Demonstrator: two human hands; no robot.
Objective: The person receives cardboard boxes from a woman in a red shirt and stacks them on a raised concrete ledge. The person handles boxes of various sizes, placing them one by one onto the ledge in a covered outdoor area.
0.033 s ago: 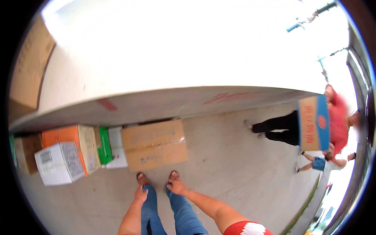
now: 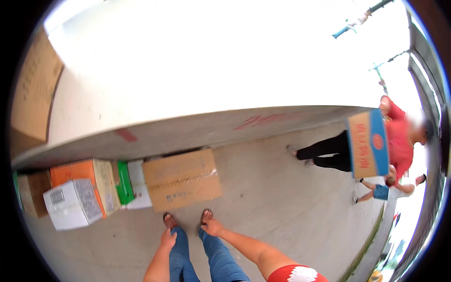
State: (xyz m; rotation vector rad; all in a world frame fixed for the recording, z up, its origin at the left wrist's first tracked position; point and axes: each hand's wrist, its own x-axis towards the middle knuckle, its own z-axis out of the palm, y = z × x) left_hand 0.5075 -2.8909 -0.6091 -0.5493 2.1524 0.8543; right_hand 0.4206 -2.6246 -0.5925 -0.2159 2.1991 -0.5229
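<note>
Brown cardboard, sealed with a strip of tape, forms the wide carton point(image 2: 182, 178) lying on the grey concrete floor point(image 2: 263, 202), just beyond the wearer's brown sandals point(image 2: 169, 221). The left hand point(image 2: 168, 238) hangs by the left leg of the blue jeans point(image 2: 221, 257), the right hand point(image 2: 213, 227) by the other knee. Neither grip shows anything held, and both are apart from the carton; whether the fingers are spread or curled I cannot tell. Very little has just changed: the view has shifted slightly, setting the boxes a touch lower, while both hands stay near the knees, so the carton remains unheld. To its left stand a pale grey box point(image 2: 140, 185), a green box point(image 2: 125, 183), an orange-and-cream carton point(image 2: 73, 172), a white carton point(image 2: 70, 203) in front of that, and a plain brown box point(image 2: 36, 190). Behind runs a raised ledge point(image 2: 183, 129) with red marks, bearing another large carton point(image 2: 35, 91). At right, a co-worker in a red shirt point(image 2: 398, 141) holds a blue-and-brown carton point(image 2: 369, 143).
</note>
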